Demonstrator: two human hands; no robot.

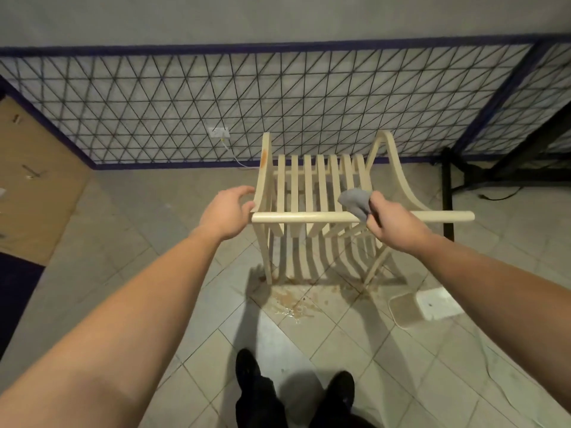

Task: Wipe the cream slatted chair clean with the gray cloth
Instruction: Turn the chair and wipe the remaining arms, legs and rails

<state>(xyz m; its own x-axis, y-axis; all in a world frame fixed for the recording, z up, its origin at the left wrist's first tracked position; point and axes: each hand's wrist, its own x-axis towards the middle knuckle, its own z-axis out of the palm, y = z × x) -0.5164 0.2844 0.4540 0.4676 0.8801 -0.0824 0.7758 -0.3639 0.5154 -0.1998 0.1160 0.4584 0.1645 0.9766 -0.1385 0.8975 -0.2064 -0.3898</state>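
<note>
Left grip (228,211) curled around something; right grip (392,225) clenched, arms outstretched.

The right hand (394,225) hides its fingers and part of the gray cloth (355,201).

Cream slatted chair (312,186) stands on tiles; bunched gray cloth (355,202) touches its top rail.
</note>
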